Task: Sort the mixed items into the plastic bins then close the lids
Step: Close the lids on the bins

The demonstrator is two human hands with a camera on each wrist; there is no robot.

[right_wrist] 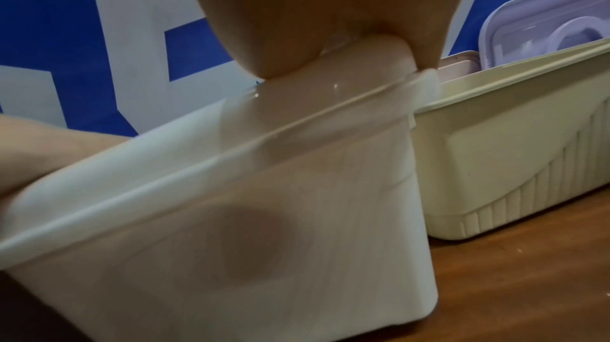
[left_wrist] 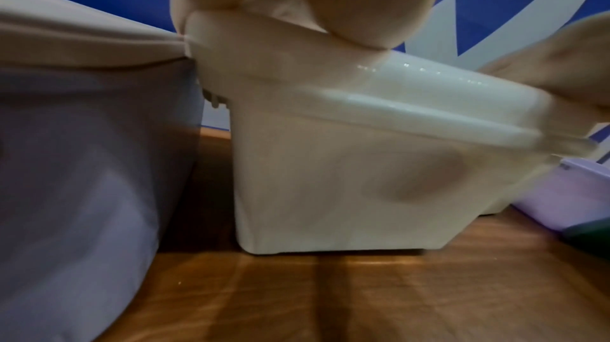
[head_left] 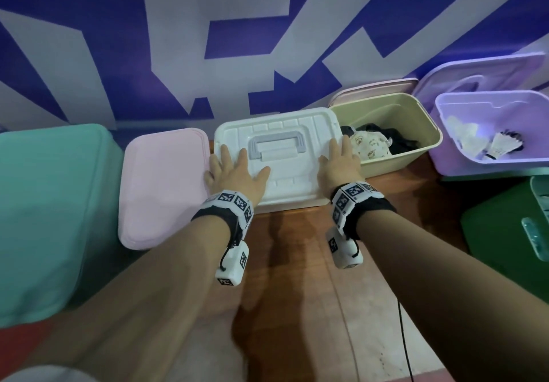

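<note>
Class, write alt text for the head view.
Both hands, left and right, press flat on a white bin lid. To its right stand an open beige bin and purple bin.

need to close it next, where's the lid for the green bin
In the head view a pinkish lid leans against the wall right behind the open green bin, right of the white lid; likely its lid.

Floor [head_left: 291,262], row along wall [head_left: 267,39], left to right: large bin [head_left: 44,203]; lidded bin [head_left: 163,185]; middle bin [left_wrist: 330,191], lid [head_left: 279,149] on, both hands flat on lid, left hand [head_left: 234,173], right hand [head_left: 341,164]; open bin [head_left: 416,120], clothing [head_left: 386,140] in it; open bin [head_left: 463,161], shuttlecocks [head_left: 499,146] in it. Spare lids [head_left: 371,88] lean behind the open bins.
</note>
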